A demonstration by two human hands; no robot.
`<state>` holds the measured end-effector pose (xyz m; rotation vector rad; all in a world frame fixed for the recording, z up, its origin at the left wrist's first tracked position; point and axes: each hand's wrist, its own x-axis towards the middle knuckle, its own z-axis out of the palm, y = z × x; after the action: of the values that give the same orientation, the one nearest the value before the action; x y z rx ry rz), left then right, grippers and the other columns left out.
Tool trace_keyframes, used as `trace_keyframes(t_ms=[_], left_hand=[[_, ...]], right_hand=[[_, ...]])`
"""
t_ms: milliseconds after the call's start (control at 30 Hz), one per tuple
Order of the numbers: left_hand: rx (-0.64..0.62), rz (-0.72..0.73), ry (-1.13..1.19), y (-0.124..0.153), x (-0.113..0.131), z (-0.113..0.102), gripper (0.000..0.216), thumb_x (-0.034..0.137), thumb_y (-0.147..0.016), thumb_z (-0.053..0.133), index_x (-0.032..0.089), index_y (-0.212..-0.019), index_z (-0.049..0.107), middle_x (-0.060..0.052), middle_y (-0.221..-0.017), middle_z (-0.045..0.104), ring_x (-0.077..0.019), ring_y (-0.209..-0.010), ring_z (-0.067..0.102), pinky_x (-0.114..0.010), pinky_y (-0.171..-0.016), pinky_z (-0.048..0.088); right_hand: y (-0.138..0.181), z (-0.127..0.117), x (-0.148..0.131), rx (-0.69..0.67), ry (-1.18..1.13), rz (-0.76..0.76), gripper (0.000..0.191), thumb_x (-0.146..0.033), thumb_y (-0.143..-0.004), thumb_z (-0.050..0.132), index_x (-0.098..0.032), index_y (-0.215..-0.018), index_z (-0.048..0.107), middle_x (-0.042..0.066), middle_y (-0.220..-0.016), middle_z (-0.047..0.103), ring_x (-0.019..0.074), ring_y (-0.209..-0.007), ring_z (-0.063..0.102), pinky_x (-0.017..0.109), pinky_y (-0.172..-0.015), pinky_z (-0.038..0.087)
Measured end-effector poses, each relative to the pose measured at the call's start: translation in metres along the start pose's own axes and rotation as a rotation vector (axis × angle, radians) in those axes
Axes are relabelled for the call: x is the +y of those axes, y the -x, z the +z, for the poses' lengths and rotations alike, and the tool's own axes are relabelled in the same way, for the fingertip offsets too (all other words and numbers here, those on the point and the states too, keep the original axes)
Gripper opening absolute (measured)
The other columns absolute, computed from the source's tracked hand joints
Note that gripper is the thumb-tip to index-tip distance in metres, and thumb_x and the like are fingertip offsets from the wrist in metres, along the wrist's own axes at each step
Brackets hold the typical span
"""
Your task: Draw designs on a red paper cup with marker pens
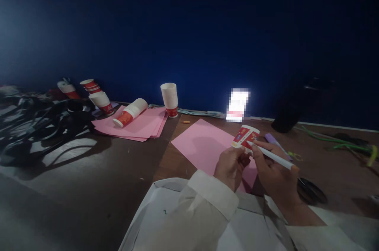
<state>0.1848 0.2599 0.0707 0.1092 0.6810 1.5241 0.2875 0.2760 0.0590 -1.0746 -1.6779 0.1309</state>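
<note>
My left hand (231,168) is closed on the rim end of a red and white paper cup (245,134) that lies tilted in the air above a pink sheet (201,142). In my right hand (276,178) is a white marker (275,157) with an orange end. Its tip points at the cup's red side; whether it touches cannot be made out. A small orange cap (186,122) lies behind the pink sheet. Close to my right hand are a purple marker (274,140) and dark-handled scissors (312,191).
Several pink sheets (145,124) lie left, with a stack of paper cups (130,113) on its side. Another cup stack (169,99) stands upright by the wall. Black headsets (26,132) crowd the far left. A bright phone screen (237,105) and green cords (328,138) are behind and right.
</note>
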Motion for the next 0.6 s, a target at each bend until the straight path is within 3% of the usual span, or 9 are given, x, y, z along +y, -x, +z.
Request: trace_keyframes(t_ms=[300,600], left_hand=[[0.02,-0.007,0.002,-0.0003,0.0007,-0.0001,0.005,0.004,-0.075,0.061,0.008,-0.074,0.064,-0.003,-0.063,0.057,-0.0064,-0.055,0.051,-0.016,-0.057,0.043],[-0.01,0.016,-0.01,-0.0019,-0.0016,-0.0016,0.01,0.009,-0.067,0.074,0.01,-0.07,0.065,-0.001,-0.065,0.057,-0.0061,-0.057,0.048,-0.018,-0.061,0.043]], right_hand=[[-0.0006,0.0012,0.0045,0.0,0.012,0.052,0.027,-0.046,-0.091,0.06,-0.021,-0.096,0.069,0.006,-0.084,0.072,0.019,-0.075,0.069,0.031,-0.069,0.055],[0.0021,0.001,-0.0014,-0.039,-0.054,0.086,0.023,-0.041,-0.092,0.06,-0.021,-0.099,0.068,0.007,-0.096,0.072,0.0213,-0.092,0.069,0.036,-0.086,0.054]])
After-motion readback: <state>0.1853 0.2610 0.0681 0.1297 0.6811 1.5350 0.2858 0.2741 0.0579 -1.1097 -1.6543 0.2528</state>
